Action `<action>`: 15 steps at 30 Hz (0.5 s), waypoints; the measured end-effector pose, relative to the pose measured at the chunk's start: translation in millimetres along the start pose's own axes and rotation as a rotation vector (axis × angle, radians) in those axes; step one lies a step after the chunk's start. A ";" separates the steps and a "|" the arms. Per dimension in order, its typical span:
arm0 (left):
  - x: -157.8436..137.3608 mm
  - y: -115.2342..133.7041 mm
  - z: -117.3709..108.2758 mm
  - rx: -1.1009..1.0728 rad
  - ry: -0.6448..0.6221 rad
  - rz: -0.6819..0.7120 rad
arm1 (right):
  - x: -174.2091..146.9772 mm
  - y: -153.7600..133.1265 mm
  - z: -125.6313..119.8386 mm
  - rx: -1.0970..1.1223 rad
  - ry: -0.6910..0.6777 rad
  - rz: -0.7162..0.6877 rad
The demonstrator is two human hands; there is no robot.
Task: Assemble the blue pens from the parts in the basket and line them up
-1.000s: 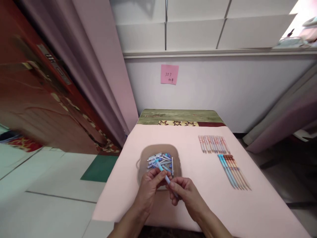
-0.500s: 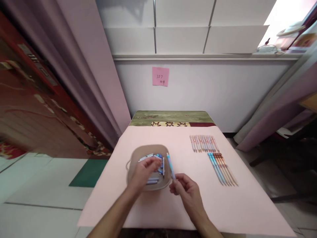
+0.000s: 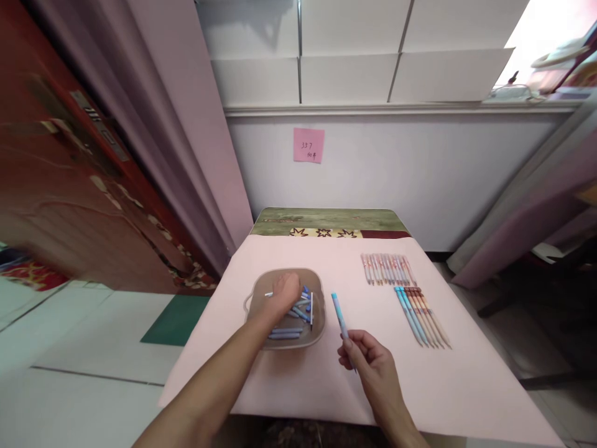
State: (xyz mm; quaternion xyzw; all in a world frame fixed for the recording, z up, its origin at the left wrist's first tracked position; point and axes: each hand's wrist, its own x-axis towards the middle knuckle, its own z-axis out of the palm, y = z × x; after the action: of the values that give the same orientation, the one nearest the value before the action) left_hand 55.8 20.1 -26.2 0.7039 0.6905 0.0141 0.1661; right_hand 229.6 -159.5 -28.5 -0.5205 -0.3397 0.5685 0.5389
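My right hand [image 3: 368,359] is closed around the lower part of a slim blue pen [image 3: 339,314], holding it tilted just right of the basin. Its upper end is bright blue and the barrel is paler. My left hand [image 3: 286,290] reaches into the beige plastic basin [image 3: 319,333] near its far side; its fingers point down and are mostly hidden. Inside the basin lie several loose pen parts [image 3: 301,313] in blue and white, with pale blue barrels [image 3: 285,334] along the near side.
On the right of the pink-covered table [image 3: 298,389] lies a row of blue and brown-topped pens [image 3: 422,317]. Behind it is a row of pale patterned pens [image 3: 388,269]. A pink note [image 3: 308,145] sticks to the wall. A red door [image 3: 93,186] stands at left.
My left hand has moved deeper into the basin, towards its far side. My right hand has shifted right with the pen, whose upper end looked whitish before and now shows bright blue.
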 end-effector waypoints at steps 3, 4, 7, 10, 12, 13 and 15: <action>5.3 4.9 5.0 0.027 -0.026 -0.033 | -0.7 0.4 -0.5 -0.002 -0.014 0.000; 6.7 6.2 6.4 0.032 -0.033 -0.043 | -0.8 0.6 -0.3 -0.004 -0.018 0.000; 9.2 10.4 9.4 0.036 -0.039 -0.068 | -1.4 1.1 1.4 -0.006 -0.020 -0.001; 7.7 13.3 5.4 0.017 -0.023 -0.064 | -2.9 0.9 3.4 -0.006 -0.014 0.008; 2.7 12.3 -3.5 -0.022 0.012 -0.036 | -4.4 0.3 3.8 -0.008 -0.024 0.014; -1.6 10.7 -9.4 -0.050 0.037 -0.015 | -5.2 -0.1 3.7 -0.010 -0.034 0.013; -14.4 5.7 -21.3 -0.119 0.098 0.041 | -6.6 -0.4 3.0 -0.021 -0.057 0.008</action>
State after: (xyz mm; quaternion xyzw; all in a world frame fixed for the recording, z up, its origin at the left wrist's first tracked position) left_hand 55.4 10.7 -1.7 0.7052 0.6812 0.0927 0.1733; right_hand 226.0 -165.3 -25.9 -0.5111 -0.3588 0.5818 0.5211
